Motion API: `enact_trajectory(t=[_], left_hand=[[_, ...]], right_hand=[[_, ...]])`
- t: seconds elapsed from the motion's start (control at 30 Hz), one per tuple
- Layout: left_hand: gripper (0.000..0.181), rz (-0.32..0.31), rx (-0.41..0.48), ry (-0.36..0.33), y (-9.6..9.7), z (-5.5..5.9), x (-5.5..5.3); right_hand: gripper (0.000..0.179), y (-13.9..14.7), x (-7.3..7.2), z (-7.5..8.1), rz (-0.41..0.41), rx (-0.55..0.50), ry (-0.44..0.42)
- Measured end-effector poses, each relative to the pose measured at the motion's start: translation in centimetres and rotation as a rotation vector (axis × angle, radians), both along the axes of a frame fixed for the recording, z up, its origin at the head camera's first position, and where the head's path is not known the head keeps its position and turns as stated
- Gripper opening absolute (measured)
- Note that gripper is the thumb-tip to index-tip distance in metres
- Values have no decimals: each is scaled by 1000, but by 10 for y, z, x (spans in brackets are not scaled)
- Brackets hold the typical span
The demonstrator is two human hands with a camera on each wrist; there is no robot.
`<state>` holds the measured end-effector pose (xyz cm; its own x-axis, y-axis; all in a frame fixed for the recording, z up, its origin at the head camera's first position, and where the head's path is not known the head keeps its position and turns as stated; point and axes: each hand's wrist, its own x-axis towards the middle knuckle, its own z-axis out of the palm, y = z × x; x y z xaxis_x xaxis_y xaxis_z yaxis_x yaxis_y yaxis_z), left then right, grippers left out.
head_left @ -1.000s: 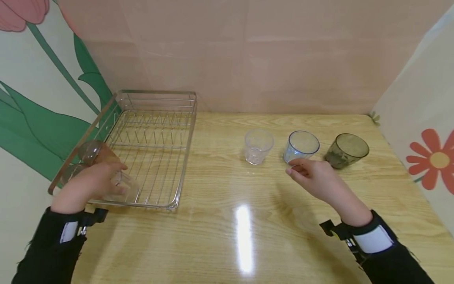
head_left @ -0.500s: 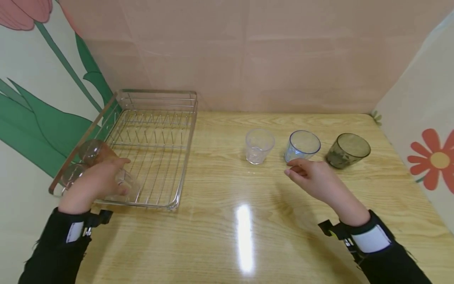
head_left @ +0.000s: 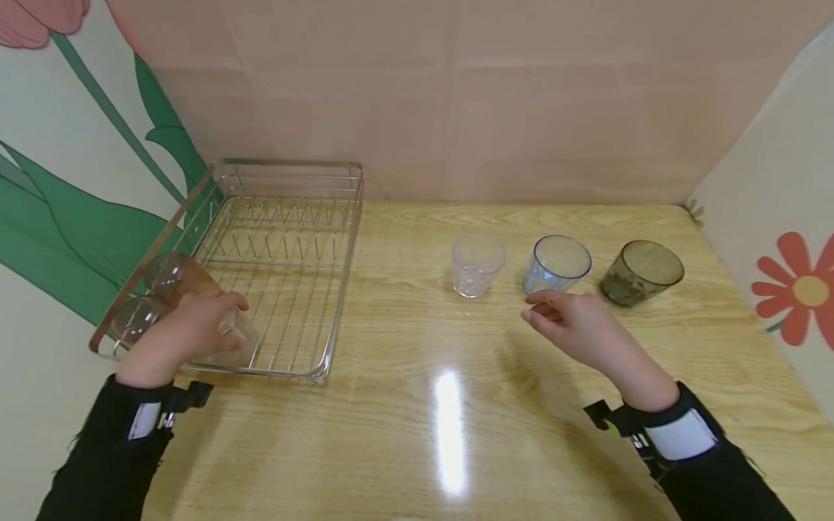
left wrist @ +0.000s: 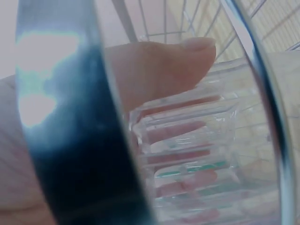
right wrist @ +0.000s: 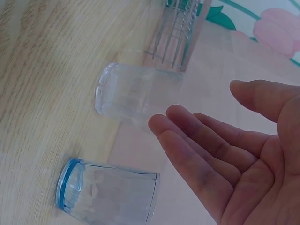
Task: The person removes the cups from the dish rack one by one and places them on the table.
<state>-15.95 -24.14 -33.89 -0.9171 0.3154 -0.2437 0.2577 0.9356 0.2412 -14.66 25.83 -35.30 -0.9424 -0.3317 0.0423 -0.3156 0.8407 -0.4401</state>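
My left hand (head_left: 185, 329) is inside the wire dish rack (head_left: 342, 289), gripping a clear drinking glass (head_left: 242, 346) that lies on its side near the front. The left wrist view has the thumb along one side of the faceted glass (left wrist: 243, 117) and fingers seen through it. My right hand (head_left: 576, 325) hovers above the table, just in front of a blue-rimmed glass (head_left: 554, 271). It holds nothing, and its fingers are loosely bent in the right wrist view. To either side stand a clear glass (head_left: 472, 271) and a smoky olive glass (head_left: 635, 278), both upright.
A brownish glass (head_left: 171, 273) and another clear glass (head_left: 137, 318) lie tilted against the rack's left side. Thin upright wires (head_left: 274, 246) divide the rack's back part. A pink wall (head_left: 423, 108) closes the table's far edge, with printed panels at both sides.
The left hand has shifted slightly right and its fingers have closed further on the clear glass in the rack. The right hand stays almost still.
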Motion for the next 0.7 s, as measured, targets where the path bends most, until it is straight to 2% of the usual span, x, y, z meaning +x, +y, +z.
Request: enact_trajectory(t=[0.2,0.6,0.7], left_hand=[[49,28,-22,-15,0,-2,-3],[50,-13,-64,88,3,-7,-13],[50,-5,-80,91,7,-7,-15]], right_hand=[[36,-3,1,2,5,-2,-34],[32,-3,3,-3,12,-8,-76],[31,-3,4,-6,15,-12,-81]])
